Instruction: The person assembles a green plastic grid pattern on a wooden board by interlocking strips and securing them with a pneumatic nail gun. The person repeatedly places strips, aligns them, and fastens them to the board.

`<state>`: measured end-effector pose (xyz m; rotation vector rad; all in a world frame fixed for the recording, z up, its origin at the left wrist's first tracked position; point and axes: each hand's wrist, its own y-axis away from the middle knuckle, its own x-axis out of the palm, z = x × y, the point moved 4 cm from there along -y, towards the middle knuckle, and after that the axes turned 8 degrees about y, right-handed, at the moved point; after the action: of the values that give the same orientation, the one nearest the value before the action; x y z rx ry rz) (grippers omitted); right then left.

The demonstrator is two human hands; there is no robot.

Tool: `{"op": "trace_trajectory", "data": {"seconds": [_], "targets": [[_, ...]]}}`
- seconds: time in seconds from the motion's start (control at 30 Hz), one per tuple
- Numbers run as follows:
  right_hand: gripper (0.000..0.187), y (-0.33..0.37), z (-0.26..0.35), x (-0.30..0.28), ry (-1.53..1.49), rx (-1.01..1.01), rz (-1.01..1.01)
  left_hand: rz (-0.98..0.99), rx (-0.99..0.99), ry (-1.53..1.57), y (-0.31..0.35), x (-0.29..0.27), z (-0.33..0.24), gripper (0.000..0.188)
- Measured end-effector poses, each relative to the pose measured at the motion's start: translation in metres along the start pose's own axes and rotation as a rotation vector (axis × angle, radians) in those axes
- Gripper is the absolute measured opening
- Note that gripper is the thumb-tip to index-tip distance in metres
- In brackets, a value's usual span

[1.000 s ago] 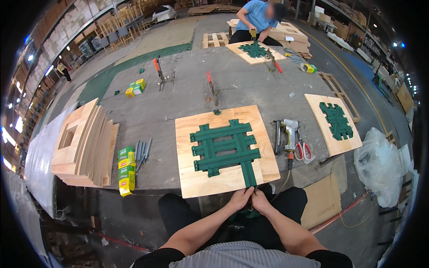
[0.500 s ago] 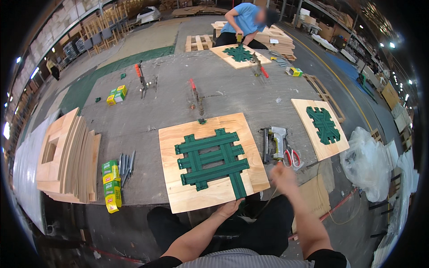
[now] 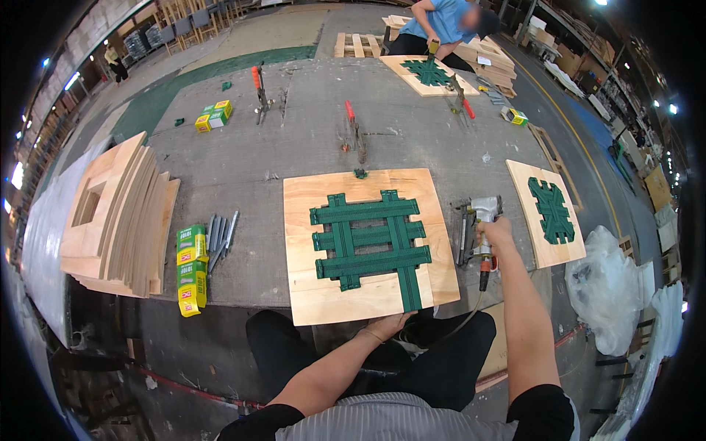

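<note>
In front of me lies a square wooden board [image 3: 305, 305] with green webbing [image 3: 371, 262] woven in a lattice across its central opening. One webbing strap [image 3: 409, 288] runs down over the near edge. At that edge my left hand [image 3: 387, 325] is closed on the strap's end, its fingertips partly hidden by the board. My right hand [image 3: 497, 232] is wrapped round the handle of a silver staple gun [image 3: 486, 208] to the right of the board. An air hose [image 3: 471, 317] trails from the gun toward my lap.
Wooden frames [image 3: 110, 213] stand stacked at left, beside green-yellow staple boxes [image 3: 192, 272] and staple strips [image 3: 220, 239]. Clamps [image 3: 356, 132] stand behind the board. Another webbed board [image 3: 550, 213] lies at right. Across the table a person [image 3: 445, 29] works on a similar board [image 3: 423, 77].
My right hand has reached forward and taken hold of the staple gun. My left hand stays at the strap and the board's near edge. The whole view has shifted slightly.
</note>
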<state>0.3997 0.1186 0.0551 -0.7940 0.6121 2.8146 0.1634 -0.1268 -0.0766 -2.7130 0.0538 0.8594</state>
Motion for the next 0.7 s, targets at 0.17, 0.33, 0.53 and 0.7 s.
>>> {"op": "trace_trajectory", "data": {"seconds": [0.17,0.33,0.53,0.7], "targets": [[0.032,0.09,0.027,-0.009,-0.237,-0.13,0.037,0.004,-0.004,0.016,-0.001,-0.003,0.002,0.047],[0.03,0.187,0.03,0.018,-0.101,-0.109,0.28,-0.055,0.039,-0.023,-0.005,-0.006,0.002,0.046],[0.021,0.217,-0.007,0.063,0.056,-0.132,0.455,-0.006,0.061,0.046,-0.007,-0.01,-0.003,0.041],[0.025,0.218,-0.007,0.072,0.133,-0.088,0.465,-0.032,0.07,0.019,-0.005,-0.012,-0.003,0.04]]}}
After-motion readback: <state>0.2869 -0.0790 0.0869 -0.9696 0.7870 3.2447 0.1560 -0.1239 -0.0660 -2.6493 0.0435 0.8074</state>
